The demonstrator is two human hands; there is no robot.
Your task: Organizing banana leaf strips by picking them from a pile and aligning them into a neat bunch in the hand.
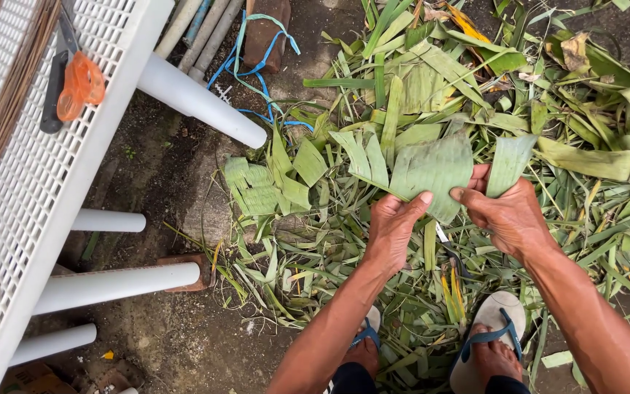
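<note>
Observed: left hand (391, 222) and right hand (508, 211) both closed on one broad green leaf piece (432, 169), thumbs on top at its lower edge, grip narrow and pinching. Leaf held above the ground, just beyond both hands, long axis running away from the body, ribs crosswise. Hands roughly level, equally near. Below: heap of cut leaf strips (548, 109) on bare ground, feet in sandals (494, 328) among them. To the left: white perforated table (52, 168), carrying an orange-handled cutter (78, 87). No containers in view.
</note>
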